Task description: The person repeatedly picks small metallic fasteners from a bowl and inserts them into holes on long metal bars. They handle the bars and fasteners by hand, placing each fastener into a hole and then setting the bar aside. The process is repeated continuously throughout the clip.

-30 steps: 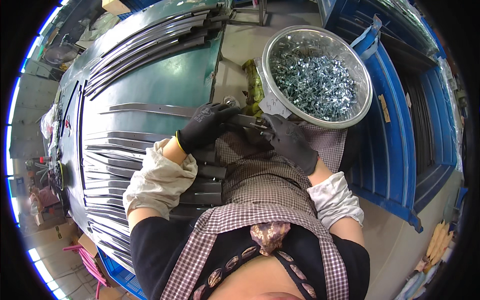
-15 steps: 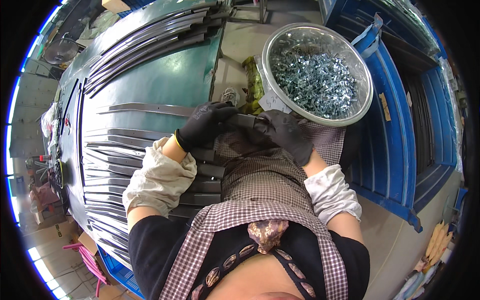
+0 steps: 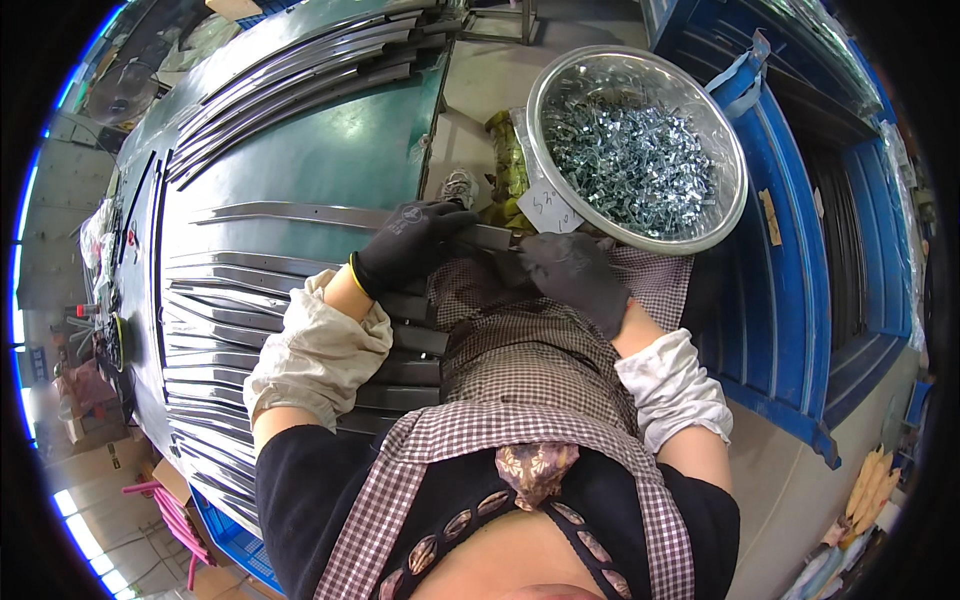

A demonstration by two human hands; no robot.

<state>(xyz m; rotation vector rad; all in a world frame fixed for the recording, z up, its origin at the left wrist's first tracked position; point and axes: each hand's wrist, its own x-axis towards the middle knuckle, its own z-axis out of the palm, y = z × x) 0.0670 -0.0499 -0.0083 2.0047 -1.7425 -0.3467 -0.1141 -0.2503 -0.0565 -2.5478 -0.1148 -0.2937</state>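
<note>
Mid-frame, the left hand [image 3: 412, 242] clasps a dark strip [image 3: 308, 213]. The right hand [image 3: 577, 277] curls near its end; whether that grip pinches anything, I cannot tell.

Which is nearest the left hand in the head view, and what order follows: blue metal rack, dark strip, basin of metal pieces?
1. Dark strip: gripped in the left hand.
2. Basin of metal pieces: to its right.
3. Blue metal rack: farther right.
</note>
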